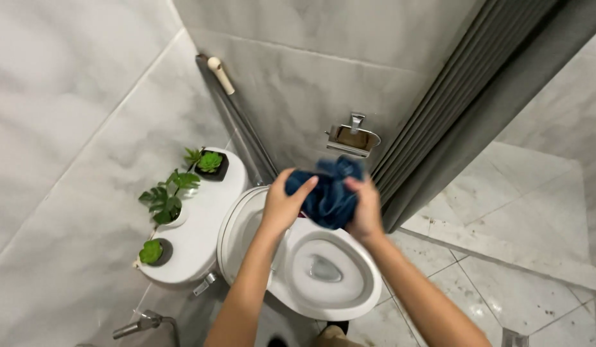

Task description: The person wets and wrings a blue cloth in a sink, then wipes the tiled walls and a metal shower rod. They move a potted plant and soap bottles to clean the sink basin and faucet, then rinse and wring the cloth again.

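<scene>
A crumpled dark blue cloth [329, 193] hangs above the open white toilet bowl [324, 308]. My left hand [282, 205] grips its left side with the fingers wrapped over the top. My right hand [365, 212] holds its right side. Both forearms reach up from the bottom of the view. The toilet seat and lid [237, 222] stand raised against the cistern [195, 238].
Three small green potted plants [168, 196] sit on the cistern top. A metal paper holder [353, 138] is fixed to the grey tiled wall. A long-handled tool [237, 112] leans in the corner. A grey folded door [478, 103] stands at the right. A hose fitting [140, 323] is low left.
</scene>
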